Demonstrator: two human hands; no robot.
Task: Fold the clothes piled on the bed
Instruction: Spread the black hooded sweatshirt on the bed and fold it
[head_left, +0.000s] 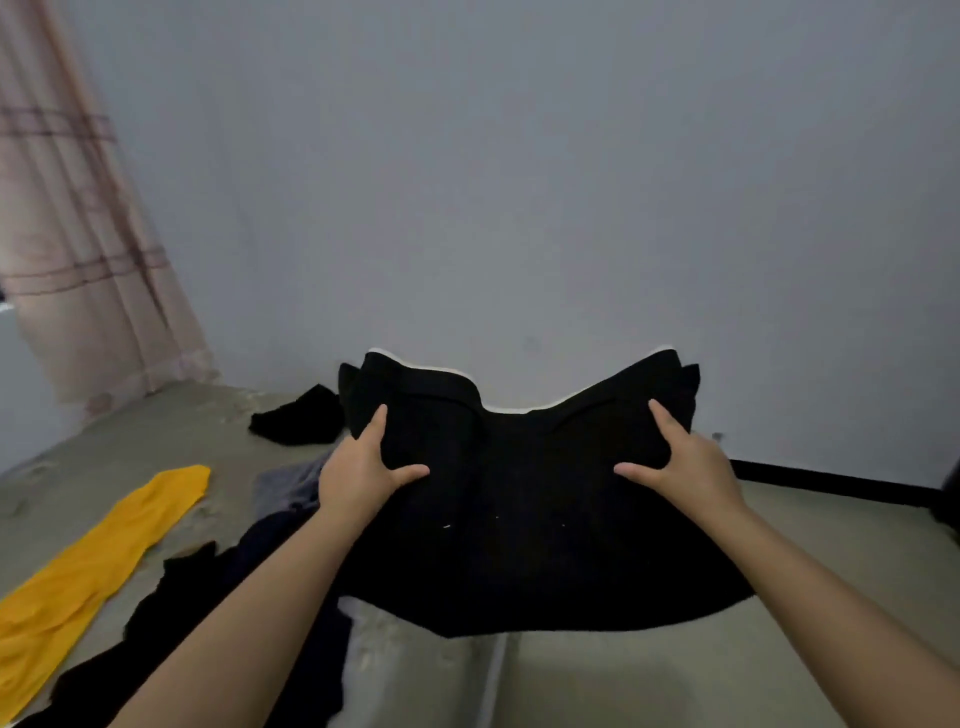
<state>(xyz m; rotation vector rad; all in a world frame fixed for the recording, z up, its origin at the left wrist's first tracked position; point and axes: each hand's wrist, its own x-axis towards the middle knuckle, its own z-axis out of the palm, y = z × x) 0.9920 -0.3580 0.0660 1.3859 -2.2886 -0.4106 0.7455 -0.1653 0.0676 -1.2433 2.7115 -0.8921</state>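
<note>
Two hands hold a black garment (514, 499) above the bed (675, 665) (at 12 o'clock): left hand (358, 475) and right hand (685, 465) each pinch it, thumb in front. Better keep both top corners level before folding.

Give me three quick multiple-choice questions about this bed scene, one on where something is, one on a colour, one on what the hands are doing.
1. Where does the long yellow cloth lie?
A. left of the black garment
B. right of it
C. on top of it

2. What colour is the curtain?
A. green
B. pale pink
C. blue

3. How is the black garment held?
A. left hand only
B. by neither hand
C. by both hands

Answers:
1 A, it lies flat on the bed at the left.
2 B, pale pink with darker stripes.
3 C, the left hand and right hand each grip it, thumbs in front.
</note>
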